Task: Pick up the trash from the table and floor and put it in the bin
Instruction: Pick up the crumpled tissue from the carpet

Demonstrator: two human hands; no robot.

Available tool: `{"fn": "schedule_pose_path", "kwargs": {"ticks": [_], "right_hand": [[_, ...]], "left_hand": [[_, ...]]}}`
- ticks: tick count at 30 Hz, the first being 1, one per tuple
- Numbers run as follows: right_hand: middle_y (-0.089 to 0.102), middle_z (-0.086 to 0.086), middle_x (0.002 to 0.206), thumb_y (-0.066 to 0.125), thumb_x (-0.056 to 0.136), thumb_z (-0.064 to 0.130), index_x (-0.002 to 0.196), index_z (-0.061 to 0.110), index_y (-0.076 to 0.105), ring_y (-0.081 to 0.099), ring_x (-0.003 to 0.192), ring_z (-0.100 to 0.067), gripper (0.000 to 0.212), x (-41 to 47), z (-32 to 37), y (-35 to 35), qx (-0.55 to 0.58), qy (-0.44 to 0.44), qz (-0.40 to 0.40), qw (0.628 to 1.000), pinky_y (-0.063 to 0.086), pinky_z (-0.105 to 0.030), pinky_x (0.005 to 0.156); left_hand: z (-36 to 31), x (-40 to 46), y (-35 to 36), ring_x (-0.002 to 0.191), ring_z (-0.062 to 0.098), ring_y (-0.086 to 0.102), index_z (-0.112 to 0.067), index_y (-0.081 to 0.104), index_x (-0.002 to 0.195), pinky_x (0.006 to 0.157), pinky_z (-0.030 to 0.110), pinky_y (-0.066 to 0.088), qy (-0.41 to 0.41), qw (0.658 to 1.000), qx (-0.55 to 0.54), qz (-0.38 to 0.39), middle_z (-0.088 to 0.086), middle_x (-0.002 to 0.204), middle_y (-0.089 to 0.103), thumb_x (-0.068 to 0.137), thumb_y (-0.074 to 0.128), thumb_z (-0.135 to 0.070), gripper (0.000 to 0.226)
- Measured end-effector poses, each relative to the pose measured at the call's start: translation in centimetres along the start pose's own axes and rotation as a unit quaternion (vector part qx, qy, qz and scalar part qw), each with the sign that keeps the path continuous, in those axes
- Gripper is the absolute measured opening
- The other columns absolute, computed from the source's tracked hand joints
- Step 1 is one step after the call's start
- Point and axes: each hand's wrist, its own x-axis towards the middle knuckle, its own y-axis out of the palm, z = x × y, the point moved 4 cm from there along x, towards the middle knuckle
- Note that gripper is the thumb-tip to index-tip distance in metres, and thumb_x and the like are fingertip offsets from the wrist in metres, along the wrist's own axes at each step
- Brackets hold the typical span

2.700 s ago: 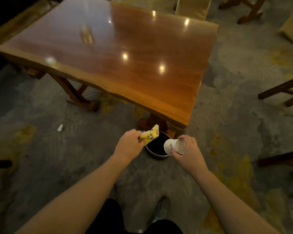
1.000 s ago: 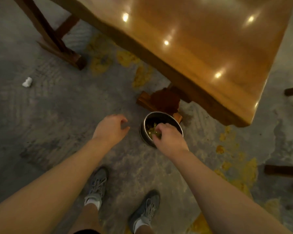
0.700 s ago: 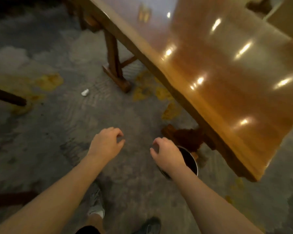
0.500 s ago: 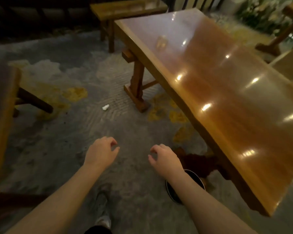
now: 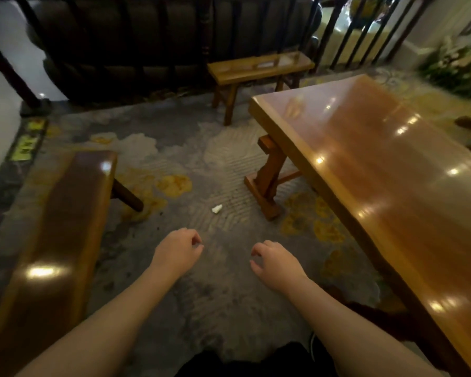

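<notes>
Both hands empty, held out over the floor (image 5: 229,303), palms down. Left hand (image 5: 178,253): fingers (image 5: 195,238) loosely curled, grasping nothing. Right hand (image 5: 276,263): fingers (image 5: 257,250) half-curled, also released, nothing in them.

One piece of trash visible: small white crumpled scrap (image 5: 217,208) on the floor, ahead of the left hand and apart from it, between the bench and the near leg (image 5: 268,178) of the worktop. It lies just left of that leg's foot.

Worktop (image 5: 378,186) runs along the right side, glossy wood, ceiling lights reflected on it. No trash that I can make out on its surface; a pale smear near the far-left corner looks like a reflection, cannot tell for sure.

Bench (image 5: 57,232) on the left, long edge parallel to the worktop. Second smaller bench (image 5: 259,67) at the far end, against a dark railing (image 5: 147,36).

Bin is not in frame.
</notes>
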Motion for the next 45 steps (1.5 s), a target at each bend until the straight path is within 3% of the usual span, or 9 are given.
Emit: {"fn": "schedule_pose_path", "kwargs": {"ticks": [5, 13, 20, 25, 30, 36, 43, 45], "right_hand": [[0.059, 0.001, 0.11, 0.054, 0.094, 0.04, 0.114, 0.023, 0.061, 0.054, 0.106, -0.019, 0.027, 6.1, -0.7, -0.6, 0.011, -0.012, -0.001, 1.0, 0.051, -0.037, 0.084], [0.061, 0.0, 0.105, 0.058, 0.091, 0.037, 0.109, 0.021, 0.063, 0.055, 0.102, -0.02, 0.025, 21.1, -5.5, 0.0, 0.047, -0.021, 0.02, 0.998, 0.043, -0.03, 0.076], [0.061, -0.005, 0.109, 0.056, 0.091, 0.033, 0.111, 0.018, 0.062, 0.054, 0.106, -0.025, 0.025, 34.9, -11.8, 1.9, 0.066, -0.008, 0.138, 0.988, 0.048, -0.037, 0.081], [0.061, -0.007, 0.112, 0.058, 0.092, 0.03, 0.113, 0.015, 0.064, 0.057, 0.106, -0.027, 0.026, 42.2, -17.2, 5.3, 0.07, 0.045, 0.175, 0.981, 0.047, -0.036, 0.083], [0.062, -0.012, 0.116, 0.061, 0.091, 0.025, 0.112, 0.012, 0.066, 0.058, 0.108, -0.03, 0.025, 48.4, -21.7, 13.0, 0.066, 0.113, 0.198, 0.971, 0.045, -0.035, 0.09], [0.057, -0.014, 0.119, 0.065, 0.089, 0.025, 0.119, 0.013, 0.063, 0.054, 0.113, -0.033, 0.033, 56.8, -27.1, 29.3, 0.048, 0.161, 0.232, 0.958, 0.043, -0.034, 0.092], [0.043, -0.01, 0.146, 0.065, 0.091, 0.029, 0.146, 0.015, 0.039, 0.038, 0.135, -0.028, 0.063, 63.9, -30.3, 43.6, 0.043, 0.18, 0.287, 0.94, 0.034, -0.04, 0.112], [0.028, -0.009, 0.158, 0.067, 0.09, 0.026, 0.152, 0.014, 0.026, 0.025, 0.144, -0.028, 0.076, 65.9, -31.5, 47.9, 0.034, 0.174, 0.282, 0.943, 0.025, -0.042, 0.117]], "left_hand": [[0.1, 5.5, -1.2, 0.094, 0.02, 0.063, -0.022, 0.071, 0.093, 0.08, 0.036, 0.053, -0.006, 1.0, 0.006, -0.014, -0.002, 0.095, 0.068, 0.088, 0.07, -0.035, 0.014], [-0.6, 19.7, 0.5, 0.101, 0.021, 0.063, -0.023, 0.071, 0.1, 0.084, 0.041, 0.055, -0.055, 0.997, 0.036, 0.036, 0.001, 0.104, 0.068, 0.09, 0.066, -0.036, 0.017], [-0.3, 34.4, 6.5, 0.1, 0.023, 0.064, -0.024, 0.069, 0.098, 0.08, 0.041, 0.056, -0.134, 0.983, 0.045, 0.116, 0.001, 0.106, 0.069, 0.089, 0.064, -0.037, 0.016], [1.1, 43.2, 13.6, 0.105, 0.028, 0.064, -0.023, 0.071, 0.1, 0.081, 0.04, 0.055, -0.147, 0.972, 0.038, 0.177, 0.005, 0.11, 0.07, 0.088, 0.061, -0.033, 0.018], [6.1, 51.1, 23.7, 0.113, 0.031, 0.062, -0.018, 0.07, 0.113, 0.092, 0.042, 0.053, -0.133, 0.962, 0.057, 0.231, 0.01, 0.121, 0.068, 0.092, 0.057, -0.032, 0.029], [15.2, 60.6, 40.9, 0.123, 0.032, 0.053, -0.012, 0.052, 0.133, 0.094, 0.042, 0.047, -0.052, 0.95, 0.143, 0.273, 0.012, 0.132, 0.057, 0.096, 0.053, -0.021, 0.038], [19.3, 66.6, 54.2, 0.125, 0.029, 0.044, -0.013, 0.042, 0.145, 0.089, 0.043, 0.047, 0.019, 0.948, 0.172, 0.266, 0.009, 0.137, 0.047, 0.097, 0.05, -0.021, 0.05], [20.8, 67.8, 57.8, 0.123, 0.031, 0.046, -0.012, 0.042, 0.144, 0.086, 0.044, 0.048, 0.008, 0.951, 0.166, 0.263, 0.009, 0.136, 0.046, 0.098, 0.052, -0.024, 0.048]]}}
